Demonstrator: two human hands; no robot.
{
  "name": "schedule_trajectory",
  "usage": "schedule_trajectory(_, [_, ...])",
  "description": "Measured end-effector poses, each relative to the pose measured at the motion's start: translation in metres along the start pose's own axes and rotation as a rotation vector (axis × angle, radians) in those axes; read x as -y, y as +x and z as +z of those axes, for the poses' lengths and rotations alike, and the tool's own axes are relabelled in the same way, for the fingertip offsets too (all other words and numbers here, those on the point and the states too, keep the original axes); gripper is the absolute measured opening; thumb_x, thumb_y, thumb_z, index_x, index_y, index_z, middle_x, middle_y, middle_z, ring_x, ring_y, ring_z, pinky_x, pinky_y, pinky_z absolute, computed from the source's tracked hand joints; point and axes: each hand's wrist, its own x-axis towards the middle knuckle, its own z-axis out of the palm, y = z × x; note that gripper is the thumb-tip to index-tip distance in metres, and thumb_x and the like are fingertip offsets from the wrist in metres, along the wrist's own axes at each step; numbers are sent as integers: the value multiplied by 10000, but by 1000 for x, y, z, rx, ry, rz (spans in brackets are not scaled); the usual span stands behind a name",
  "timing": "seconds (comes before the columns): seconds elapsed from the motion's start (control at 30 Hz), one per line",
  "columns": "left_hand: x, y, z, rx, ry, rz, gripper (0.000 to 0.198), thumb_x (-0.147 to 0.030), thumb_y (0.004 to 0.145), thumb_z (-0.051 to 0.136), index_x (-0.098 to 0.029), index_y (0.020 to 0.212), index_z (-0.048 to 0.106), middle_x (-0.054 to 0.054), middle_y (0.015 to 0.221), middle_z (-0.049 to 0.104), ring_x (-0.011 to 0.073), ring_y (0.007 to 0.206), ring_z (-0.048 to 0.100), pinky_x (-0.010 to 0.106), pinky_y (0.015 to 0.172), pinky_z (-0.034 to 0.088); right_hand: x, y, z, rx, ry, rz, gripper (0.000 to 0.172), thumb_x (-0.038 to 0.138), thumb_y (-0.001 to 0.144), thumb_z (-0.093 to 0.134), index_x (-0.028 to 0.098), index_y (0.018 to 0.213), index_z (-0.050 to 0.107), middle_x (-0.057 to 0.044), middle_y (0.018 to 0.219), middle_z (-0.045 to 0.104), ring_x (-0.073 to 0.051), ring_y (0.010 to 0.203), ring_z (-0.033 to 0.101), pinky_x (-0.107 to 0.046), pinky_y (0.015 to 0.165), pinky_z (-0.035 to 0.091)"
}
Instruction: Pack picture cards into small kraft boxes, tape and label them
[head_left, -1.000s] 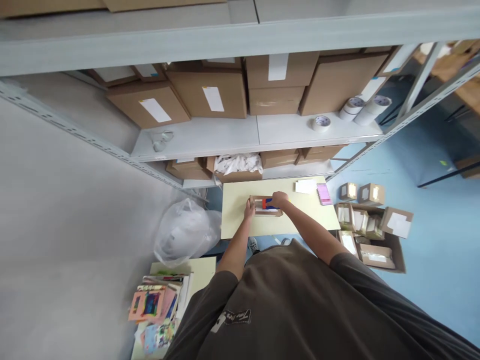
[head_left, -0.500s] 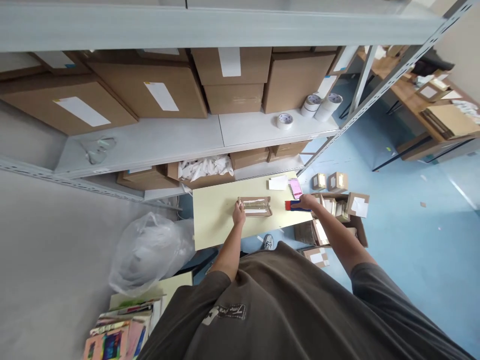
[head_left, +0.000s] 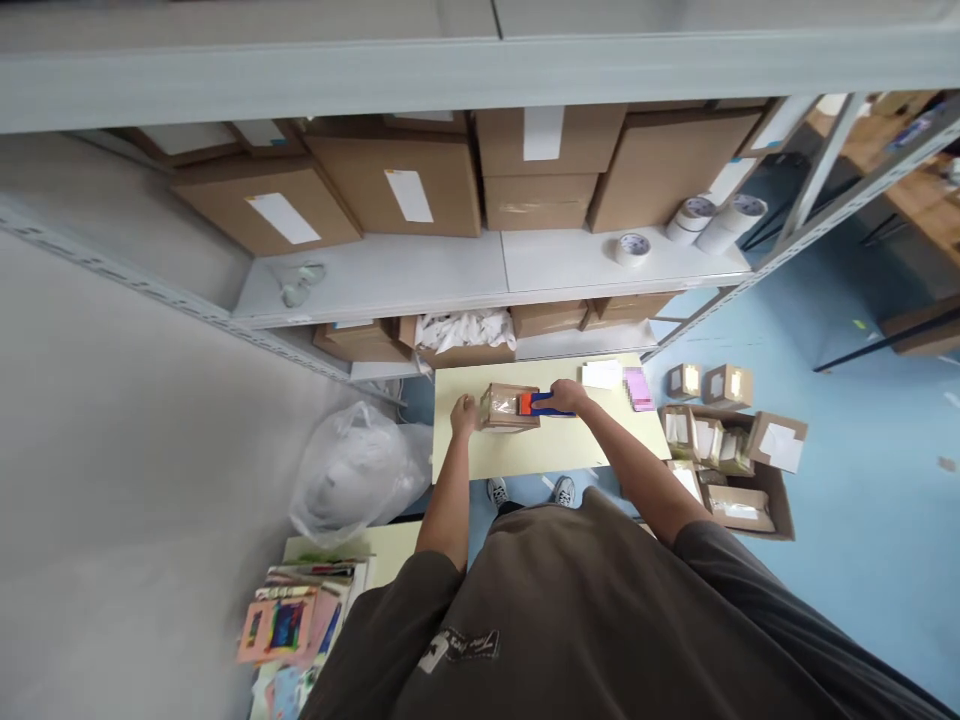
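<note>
A small brown cardboard box [head_left: 491,407] lies on the pale yellow table [head_left: 480,460], with shiny clear tape over its upper face. My right hand [head_left: 568,396] is closed around the blue handle of a tape dispenser [head_left: 541,404]. Its red-orange head rests at the right part of the box top. Beside the box's left end is my left hand [head_left: 464,414], its fingers smeared by motion; whether they touch the box is unclear. White papers [head_left: 601,374] and a pink-screened phone [head_left: 639,388] lie farther right on the table.
A metal shelf [head_left: 390,270] with large cartons and white tape rolls [head_left: 632,249] stands behind the table. To the right, a carton [head_left: 784,505] full of small boxes sits on the blue floor. At left are a clear plastic bag [head_left: 352,465] and stacked papers [head_left: 289,625].
My right hand has brought the tape dispenser left from the table's right side onto the box. The left hand has shifted off its grip on the box's left end. The view has shifted left.
</note>
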Motion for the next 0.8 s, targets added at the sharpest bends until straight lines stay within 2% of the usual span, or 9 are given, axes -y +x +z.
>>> schedule_trajectory(0.17, [-12, -9, -9, -31, -174, -30, 596, -681, 1030, 486, -241, 1386, 674, 116, 1349, 761, 316, 1247, 703, 404, 1064, 529, 63, 9, -3, -35, -40, -14, 743, 792, 785, 784, 162, 1178, 786, -173, 1159, 796, -318, 1101, 757, -299, 820, 549])
schedule_trajectory(0.27, [-25, -11, 2, -67, -116, -116, 560, -622, 1076, 398, -223, 1376, 653, 136, 1342, 759, 321, 1273, 694, 431, 1075, 517, 74, 7, -5, -40, -48, 5, 716, 739, 795, 805, 157, 1211, 773, -181, 1206, 786, -321, 1130, 750, -305, 842, 556])
schedule_trajectory(0.33, [-37, -10, 14, -46, -72, -145, 547, -581, 1095, 347, -221, 1397, 628, 140, 1320, 767, 317, 1266, 701, 439, 1061, 524, 67, 4, -9, -40, -47, 16, 710, 730, 801, 805, 146, 1204, 772, -187, 1224, 782, -323, 1133, 747, -314, 854, 559])
schedule_trajectory(0.4, [-51, -9, 30, -16, -40, -151, 564, -567, 1104, 299, -220, 1443, 587, 148, 1313, 768, 317, 1247, 711, 448, 1034, 535, 45, 1, -14, -45, -37, 33, 726, 748, 795, 805, 138, 1186, 776, -198, 1223, 781, -330, 1128, 746, -322, 860, 562])
schedule_trajectory(0.47, [-69, -9, 50, -1, -13, -149, 595, -573, 1107, 257, -211, 1479, 548, 163, 1328, 760, 325, 1236, 716, 456, 1010, 542, 8, -6, -19, -37, -18, 54, 739, 779, 798, 788, 133, 1156, 785, -207, 1192, 787, -334, 1090, 756, -328, 845, 565])
schedule_trajectory(0.57, [-94, -10, 76, 9, 9, -155, 621, -606, 1101, 252, -207, 1496, 519, 178, 1351, 746, 339, 1245, 713, 454, 1002, 539, -67, -24, -25, -29, -14, 101, 742, 814, 819, 746, 128, 1095, 802, -220, 1131, 793, -340, 1019, 767, -348, 815, 569])
schedule_trajectory(0.67, [-108, -11, 88, 21, 27, -157, 613, -616, 1097, 285, -210, 1490, 522, 187, 1334, 750, 353, 1255, 706, 453, 1018, 521, -138, -45, -28, -76, -64, 191, 729, 806, 808, 766, 134, 1087, 807, -242, 1144, 785, -370, 1060, 756, -377, 849, 567])
schedule_trajectory(0.73, [-110, -10, 90, 24, 34, -137, 581, -602, 1101, 306, -215, 1463, 545, 184, 1315, 759, 351, 1250, 707, 443, 1010, 517, -164, -51, -24, -85, -60, 230, 723, 792, 796, 789, 133, 1094, 804, -243, 1129, 783, -372, 1066, 753, -375, 853, 565])
schedule_trajectory(0.8, [-110, -10, 89, 15, 34, -127, 537, -582, 1109, 321, -226, 1423, 572, 170, 1299, 767, 335, 1224, 718, 415, 977, 523, -167, -45, -15, -88, -46, 251, 722, 763, 791, 813, 122, 1122, 791, -242, 1117, 779, -368, 1061, 751, -367, 843, 565])
